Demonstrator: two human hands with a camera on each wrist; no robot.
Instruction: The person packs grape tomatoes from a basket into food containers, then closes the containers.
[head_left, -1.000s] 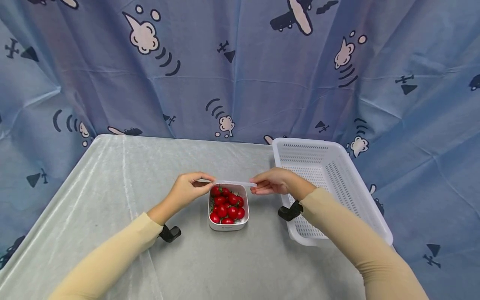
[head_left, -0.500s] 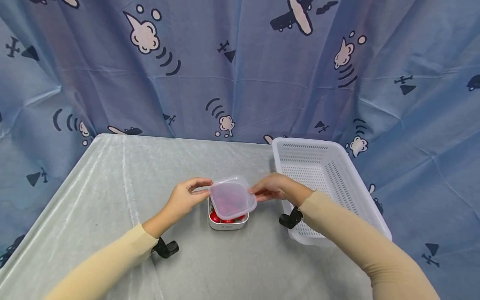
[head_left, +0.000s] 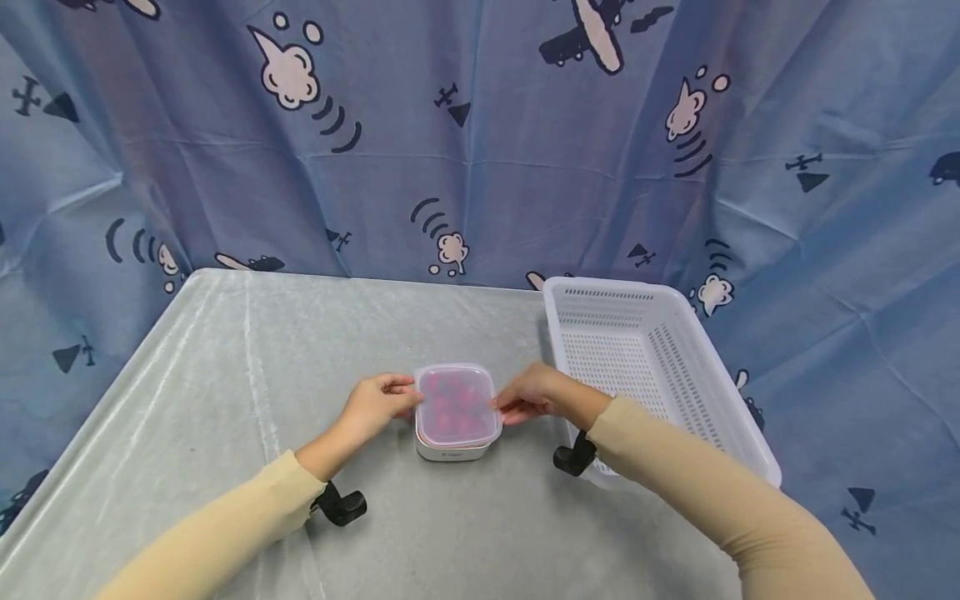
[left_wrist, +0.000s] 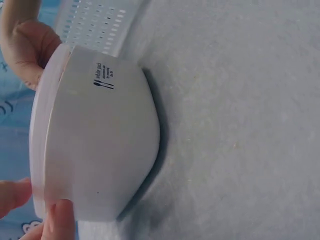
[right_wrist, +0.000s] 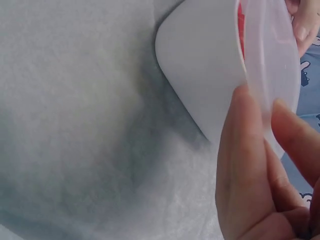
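A translucent plastic lid lies over a white food container at the middle of the table. Red cherry tomatoes show blurred through it. My left hand pinches the lid's left edge, thumb above and fingertips against the container wall. At the opposite edge my right hand holds the lid between thumb and fingers. In the right wrist view a narrow gap with a strip of red tomato shows between the container rim and the lid. The container stands upright on the table.
A large white perforated basket stands to the right, partly behind the right forearm. Grey cloth covers the table. A blue patterned curtain hangs behind it. A black wrist camera sits on the left wrist.
The lid has swung from edge-on at the container's far side down flat over its top, covering the tomatoes. Both hands have come down and nearer with it.
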